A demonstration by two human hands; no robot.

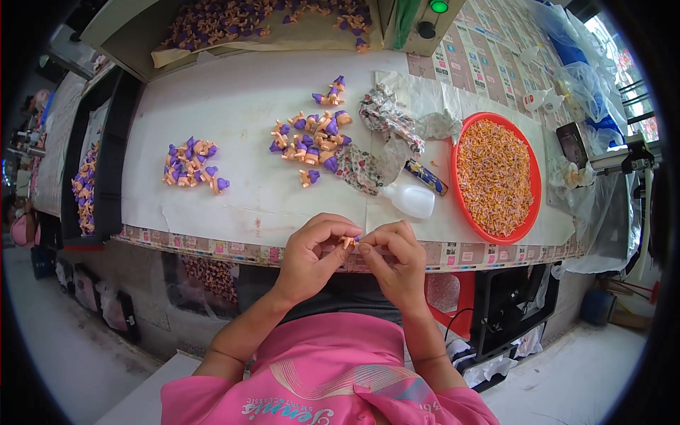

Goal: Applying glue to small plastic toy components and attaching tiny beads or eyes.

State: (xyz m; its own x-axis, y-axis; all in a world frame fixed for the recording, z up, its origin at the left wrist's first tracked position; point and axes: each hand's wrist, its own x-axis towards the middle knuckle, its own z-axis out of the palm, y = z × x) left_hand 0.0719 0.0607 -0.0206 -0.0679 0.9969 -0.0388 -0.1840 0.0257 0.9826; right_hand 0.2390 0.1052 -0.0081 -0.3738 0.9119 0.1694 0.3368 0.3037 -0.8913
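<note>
Figurine point(348, 242) of peach-coloured plastic with a touch of purple sits pinched between two bare hands at the near edge of a white-sheeted worktop point(248, 212), directly in front of a person in a pink shirt. The left hand point(309, 256) closes thumb and forefinger on the body; the right hand point(397, 256) meets it from 3 o'clock, fingertips clamped at the purple end, the two all but touching. Work appears to be mid-run: one piece is being handled while many others lie loose, though which piles are finished and which are waiting cannot be told. The held piece looks small, rounded and stubby, its finer detail covered by fingers.

Outward from the hands, at 11 o'clock, lies a loose heap of purple-and-peach plastic figurines point(308, 142); at 10 o'clock, a smaller cluster point(190, 166) of the same kind. At 2 o'clock a white plastic bottle point(412, 201) lies on its side, and farther out a round red plastic basin point(499, 239) holds tiny yellow-and-pink pieces point(494, 177), seemingly a supply for work left to do. Crumpled floral cloth point(386, 117) lies between 12 and 1. Beyond, a paper-lined open box point(131, 42) at 11 and a long black tray point(117, 156) between 9 and 10 carry further batches.
</note>
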